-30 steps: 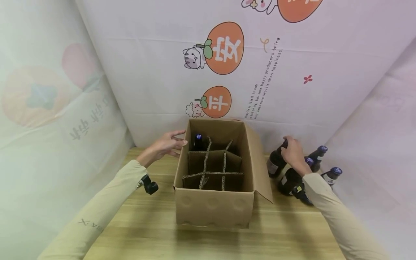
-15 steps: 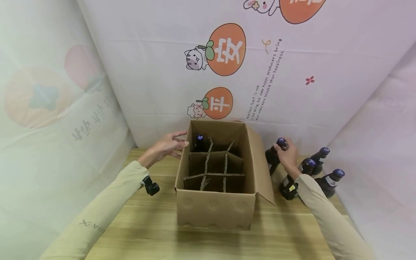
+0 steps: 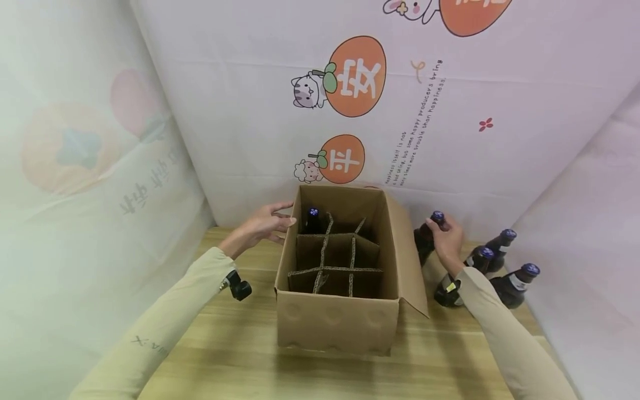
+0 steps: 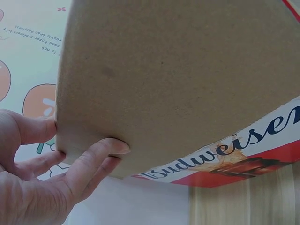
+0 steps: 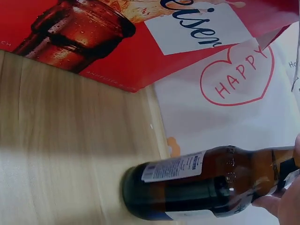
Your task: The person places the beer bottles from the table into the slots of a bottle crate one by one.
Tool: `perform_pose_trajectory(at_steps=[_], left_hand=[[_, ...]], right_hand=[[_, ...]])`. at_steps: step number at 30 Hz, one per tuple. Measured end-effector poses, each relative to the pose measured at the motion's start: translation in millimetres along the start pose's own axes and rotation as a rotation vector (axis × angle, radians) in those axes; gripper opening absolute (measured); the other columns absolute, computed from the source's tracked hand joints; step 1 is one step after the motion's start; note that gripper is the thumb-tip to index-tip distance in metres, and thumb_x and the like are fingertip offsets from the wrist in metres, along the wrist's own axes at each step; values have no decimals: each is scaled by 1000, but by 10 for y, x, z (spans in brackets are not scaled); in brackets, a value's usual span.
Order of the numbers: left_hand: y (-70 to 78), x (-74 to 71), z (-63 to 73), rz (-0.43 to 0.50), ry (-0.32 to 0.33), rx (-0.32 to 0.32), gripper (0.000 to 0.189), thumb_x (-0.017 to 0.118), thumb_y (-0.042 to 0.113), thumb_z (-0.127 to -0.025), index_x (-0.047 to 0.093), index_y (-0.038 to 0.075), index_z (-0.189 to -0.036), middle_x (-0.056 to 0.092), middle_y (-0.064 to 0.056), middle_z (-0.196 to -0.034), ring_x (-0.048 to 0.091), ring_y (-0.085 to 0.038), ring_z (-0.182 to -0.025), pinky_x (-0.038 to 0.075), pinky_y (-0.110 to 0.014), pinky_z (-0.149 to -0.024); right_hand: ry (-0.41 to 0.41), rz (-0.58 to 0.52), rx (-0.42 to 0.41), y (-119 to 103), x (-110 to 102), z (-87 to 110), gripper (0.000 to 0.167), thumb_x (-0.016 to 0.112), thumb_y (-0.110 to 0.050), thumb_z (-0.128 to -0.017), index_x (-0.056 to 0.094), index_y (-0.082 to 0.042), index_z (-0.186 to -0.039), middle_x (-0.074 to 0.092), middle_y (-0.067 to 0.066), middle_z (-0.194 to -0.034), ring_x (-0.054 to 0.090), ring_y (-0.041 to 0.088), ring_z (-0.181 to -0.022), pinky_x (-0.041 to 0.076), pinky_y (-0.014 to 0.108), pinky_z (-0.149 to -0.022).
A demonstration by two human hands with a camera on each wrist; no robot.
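A brown cardboard box [image 3: 337, 322] stands top-up on the wooden table, with crossed cardboard dividers [image 3: 340, 270] inside. One dark bottle with a blue cap [image 3: 313, 213] sits in its far-left compartment. My left hand [image 3: 262, 223] touches the box's left side by the far corner, fingers spread and fairly straight; in the left wrist view the fingertips [image 4: 117, 146] press the bare cardboard. Right of the box, my right hand [image 3: 450, 239] grips a brown beer bottle [image 3: 425, 238] by the neck, beside the side flap [image 3: 407, 250]. The right wrist view shows the labelled bottle body [image 5: 187, 187].
Several blue-capped beer bottles [image 3: 515, 286] stand at the right of the table, partly behind my right forearm. The flap leans outward from the box's right rim. White printed cloth [image 3: 430, 139] hangs behind and at both sides. Wooden tabletop [image 3: 235, 344] shows in front.
My right hand has brought its bottle left, away from the other bottles and closer to the box flap; the cap now shows. My left hand has stayed at the box side.
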State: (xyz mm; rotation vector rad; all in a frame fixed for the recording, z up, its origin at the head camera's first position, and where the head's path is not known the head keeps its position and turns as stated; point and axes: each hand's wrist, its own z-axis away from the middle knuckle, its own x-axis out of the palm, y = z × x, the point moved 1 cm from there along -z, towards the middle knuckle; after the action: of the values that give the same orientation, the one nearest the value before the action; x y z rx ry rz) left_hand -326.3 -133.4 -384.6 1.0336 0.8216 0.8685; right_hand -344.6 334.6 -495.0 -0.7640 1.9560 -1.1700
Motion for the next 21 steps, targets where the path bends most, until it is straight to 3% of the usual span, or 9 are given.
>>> perform_pose_trajectory(at_steps=[5,11,16,21], left_hand=[[2,-4,1,0,4,5,71,60,9,-105,25,13,-167,45,-28,-156,49,-49,-140,63,-49,-99],[21,10,33,-3,8,0,71,60,9,-105,25,14,-167,45,-28,-156,48,-49,-140,62,-51,-101],[23,12,19,-1,13,-4,71,60,10,-106,25,14,-167,44,-28,-157,48,-49,-141,62,-51,-100],[10,23,-2,-3,14,-4,71,59,9,-106,24,14,-167,44,-28,-157,48,-49,-141,62,-51,-100]], right_hand=[[20,-8,60,-23,-69,-3,32,78,-19,-96,72,6,-114,60,-31,-67,53,-12,-60,44,6,-53],[-3,-23,102,-115,-61,41,40,80,-24,-94,74,4,-122,62,-36,-70,60,-13,-69,50,4,-60],[2,-66,129,-268,-82,-36,41,81,-24,-94,72,4,-123,63,-32,-67,59,-7,-61,51,8,-53],[-28,-136,199,-470,-147,-92,48,80,-23,-95,68,2,-133,68,-30,-74,64,-5,-67,58,10,-60]])
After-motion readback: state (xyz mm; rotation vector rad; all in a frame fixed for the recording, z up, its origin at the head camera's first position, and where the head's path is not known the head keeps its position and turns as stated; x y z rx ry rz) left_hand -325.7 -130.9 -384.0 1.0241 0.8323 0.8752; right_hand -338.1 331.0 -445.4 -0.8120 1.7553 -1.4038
